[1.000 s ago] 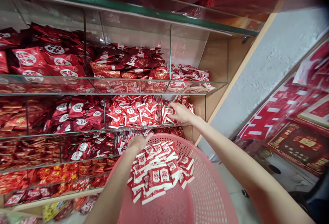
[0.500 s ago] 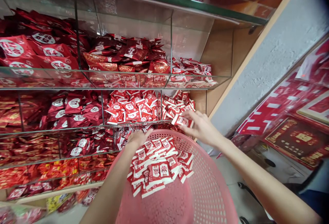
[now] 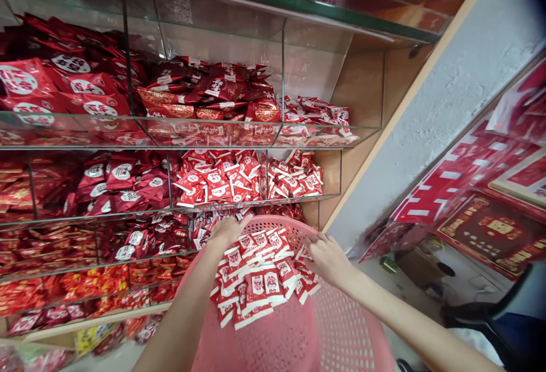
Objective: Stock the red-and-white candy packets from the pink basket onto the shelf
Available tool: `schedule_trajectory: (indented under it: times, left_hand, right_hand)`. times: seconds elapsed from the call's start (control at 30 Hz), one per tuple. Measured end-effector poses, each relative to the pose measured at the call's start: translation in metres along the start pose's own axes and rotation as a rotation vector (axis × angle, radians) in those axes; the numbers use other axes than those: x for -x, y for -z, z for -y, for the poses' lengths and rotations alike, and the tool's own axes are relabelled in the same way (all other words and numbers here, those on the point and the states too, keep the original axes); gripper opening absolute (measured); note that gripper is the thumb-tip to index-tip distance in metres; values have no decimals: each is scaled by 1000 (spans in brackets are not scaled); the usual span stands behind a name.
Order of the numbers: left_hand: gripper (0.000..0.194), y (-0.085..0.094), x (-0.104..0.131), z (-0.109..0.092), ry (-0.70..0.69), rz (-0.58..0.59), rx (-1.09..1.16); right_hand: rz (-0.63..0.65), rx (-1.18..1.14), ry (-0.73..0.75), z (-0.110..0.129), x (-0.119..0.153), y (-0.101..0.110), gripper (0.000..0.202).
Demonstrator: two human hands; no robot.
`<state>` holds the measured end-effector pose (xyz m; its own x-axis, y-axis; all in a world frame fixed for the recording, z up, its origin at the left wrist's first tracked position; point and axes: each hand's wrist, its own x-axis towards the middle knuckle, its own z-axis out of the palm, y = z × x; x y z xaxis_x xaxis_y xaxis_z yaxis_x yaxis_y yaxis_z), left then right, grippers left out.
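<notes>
A pink perforated plastic basket [image 3: 350, 326] stands in front of me, tilted toward the shelves. My left hand [image 3: 226, 230] grips its far rim on the left, the thumb lying along the edge. Inside is a pile of small red-and-white candy packets [image 3: 264, 284] with printed characters. Over the right side of this pile, within the basket, my right hand [image 3: 326, 255] is curled with its fingertips down at a packet [image 3: 302, 253]. The hand partly covers the packets under it.
Glass shelves with dividers hold red packets [image 3: 219, 181], a smaller red-and-white heap [image 3: 294, 178] and dark red bags [image 3: 217, 85]. On the right stand a grey wall [image 3: 452, 87], red decorations [image 3: 447, 178] and a black chair part [image 3: 482, 309].
My right hand has come down from in front of the shelf into the basket, bringing the packet it was pinching to the pile. My left hand stays on the rim.
</notes>
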<state>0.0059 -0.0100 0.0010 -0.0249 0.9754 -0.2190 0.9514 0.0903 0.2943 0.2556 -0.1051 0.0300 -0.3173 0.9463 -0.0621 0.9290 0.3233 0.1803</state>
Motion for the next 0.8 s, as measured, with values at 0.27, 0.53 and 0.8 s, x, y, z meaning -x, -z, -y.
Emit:
schedule_trajectory:
  times: [0.27, 0.53, 0.8]
  left_hand:
    - [89, -1, -1, 0, -4, 12, 19]
    - [89, 0, 0, 0, -9, 15, 32]
    - [90, 1, 2, 0, 3, 23, 54]
  right_hand:
    - [11, -28, -14, 8, -10, 1, 22]
    - [8, -37, 13, 11, -13, 1, 23]
    - [-299, -154, -154, -21, -42, 57, 30]
